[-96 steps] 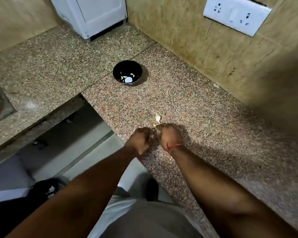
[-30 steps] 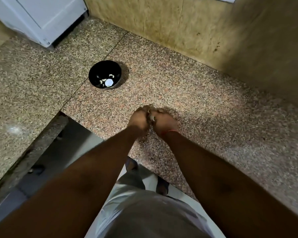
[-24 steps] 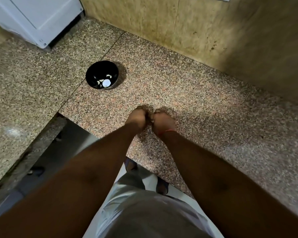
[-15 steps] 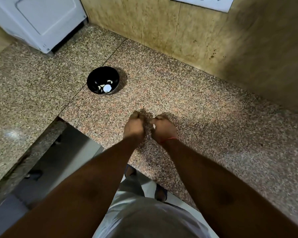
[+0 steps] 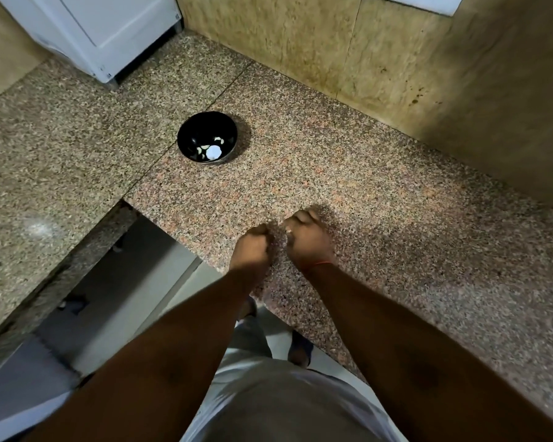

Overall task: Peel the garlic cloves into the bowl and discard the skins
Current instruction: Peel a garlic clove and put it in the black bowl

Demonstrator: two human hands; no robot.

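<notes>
Your hands have parted slightly: left hand [image 5: 251, 248] clenched, right hand [image 5: 307, 242] pinching a pale garlic clove [image 5: 288, 232], both near the bench [image 5: 380, 193] edge, well short of the bowl [image 5: 207, 137].

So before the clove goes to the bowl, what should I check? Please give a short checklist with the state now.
1. Bowl upright on counter: ok.
2. Room in bowl for more; only a few cloves inside: ok.
3. Clove held in right hand: ok, a pale bit shows.
4. Clove fully peeled: cannot tell, fingers hide it.
5. Left hand free of skin: cannot tell, fist is curled.
6. Path from hands to bowl clear: ok.
</notes>
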